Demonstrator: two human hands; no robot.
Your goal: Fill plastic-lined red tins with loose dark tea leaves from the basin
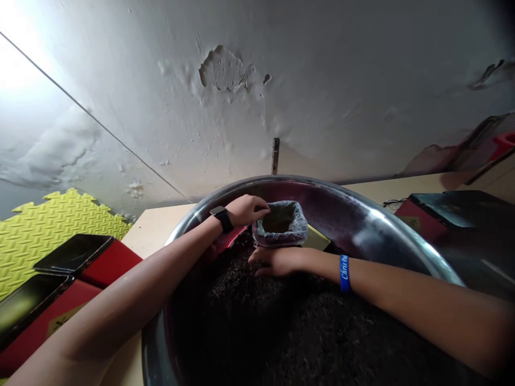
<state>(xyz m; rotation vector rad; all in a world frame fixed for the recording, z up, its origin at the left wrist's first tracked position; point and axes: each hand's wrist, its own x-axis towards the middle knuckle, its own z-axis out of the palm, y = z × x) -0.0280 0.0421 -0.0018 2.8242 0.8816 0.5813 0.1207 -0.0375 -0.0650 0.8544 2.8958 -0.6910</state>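
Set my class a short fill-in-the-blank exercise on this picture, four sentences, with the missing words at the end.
1. The right hand has a ____ band at its wrist.
2. The left hand is at the rim of the lined box, and its watch has a ____ strap.
3. The lined box is ____ the metal bowl, not outside it.
4. The colour of the foam mat is ____.

Missing words: blue; black; inside; yellow.
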